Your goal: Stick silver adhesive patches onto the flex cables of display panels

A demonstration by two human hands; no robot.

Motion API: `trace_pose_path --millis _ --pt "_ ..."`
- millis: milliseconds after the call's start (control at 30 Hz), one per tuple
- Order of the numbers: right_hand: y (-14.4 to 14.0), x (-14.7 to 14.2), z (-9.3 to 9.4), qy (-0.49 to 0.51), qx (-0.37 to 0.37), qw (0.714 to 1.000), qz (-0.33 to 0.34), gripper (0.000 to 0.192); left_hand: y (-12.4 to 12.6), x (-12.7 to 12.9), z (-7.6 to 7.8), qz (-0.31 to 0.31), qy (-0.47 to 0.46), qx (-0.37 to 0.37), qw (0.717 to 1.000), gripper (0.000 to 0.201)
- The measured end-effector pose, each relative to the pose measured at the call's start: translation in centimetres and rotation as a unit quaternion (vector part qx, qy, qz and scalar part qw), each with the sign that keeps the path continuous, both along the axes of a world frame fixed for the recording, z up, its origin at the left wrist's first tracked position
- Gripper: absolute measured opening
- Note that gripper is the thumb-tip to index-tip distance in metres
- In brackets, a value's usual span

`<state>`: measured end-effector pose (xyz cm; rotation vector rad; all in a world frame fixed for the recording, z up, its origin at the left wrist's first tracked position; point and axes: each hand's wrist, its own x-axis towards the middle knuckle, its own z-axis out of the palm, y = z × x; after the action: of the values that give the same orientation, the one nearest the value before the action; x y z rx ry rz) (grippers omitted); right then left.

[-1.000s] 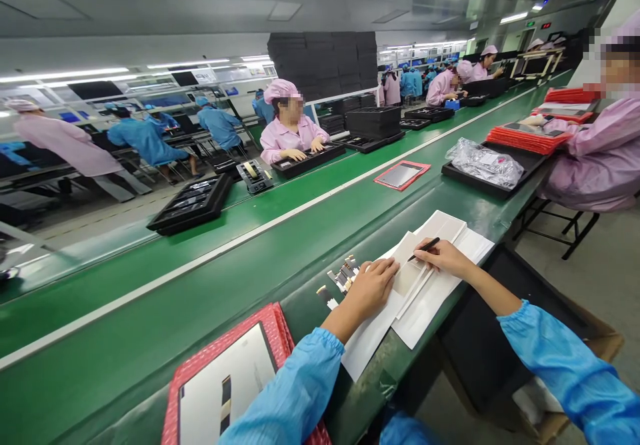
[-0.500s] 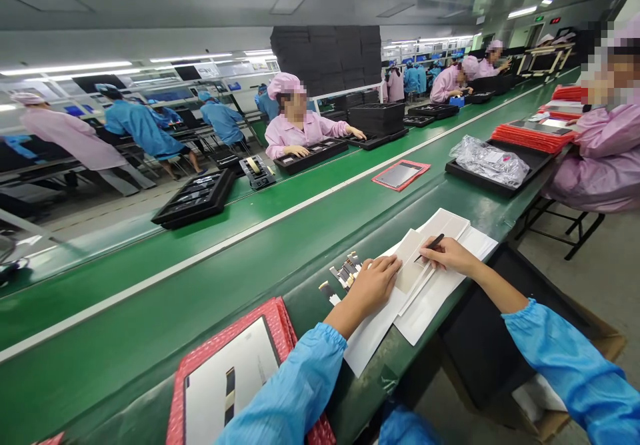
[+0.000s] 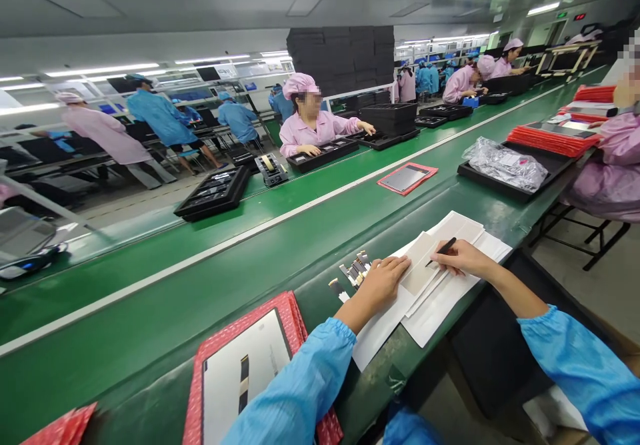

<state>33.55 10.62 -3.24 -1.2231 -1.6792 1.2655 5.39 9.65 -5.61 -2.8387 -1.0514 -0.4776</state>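
My left hand (image 3: 383, 282) rests flat and open upon the pale sheets (image 3: 420, 262) on the green surface (image 3: 440, 198), apparently for steadying them, while my right hand (image 3: 464, 258) pinches a black pointed tool (image 3: 447, 245) above them, pen-like, probably for finer control.

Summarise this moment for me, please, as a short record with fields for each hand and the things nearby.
left hand: resting on paper sheets
right hand: holding a slim black tool; pen or tweezers, unclear
beside left hand: flex cables in a loose pile
near left sleeve: silver panel on red bubble wrap
beyond right hand: plastic bag in a black tray
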Motion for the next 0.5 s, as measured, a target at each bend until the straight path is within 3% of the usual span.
trace_pose_path --millis 133,300,500 --pt "-1.7 -0.4 0.5 -0.05 0.11 0.993 -0.017 0.004 -0.1 0.1 0.2 0.012 0.001 0.011 1.0 0.047" --pt "-6.2 -0.4 2.7 -0.142 0.169 0.975 -0.039 0.007 -0.1 0.1 0.7 0.018 -0.037 -0.068 0.997 0.04" --pt "-11.8 -1.7 6.5 -0.065 0.265 0.958 -0.086 0.008 0.2 0.0 1.7 0.007 -0.073 -0.139 0.988 0.04"
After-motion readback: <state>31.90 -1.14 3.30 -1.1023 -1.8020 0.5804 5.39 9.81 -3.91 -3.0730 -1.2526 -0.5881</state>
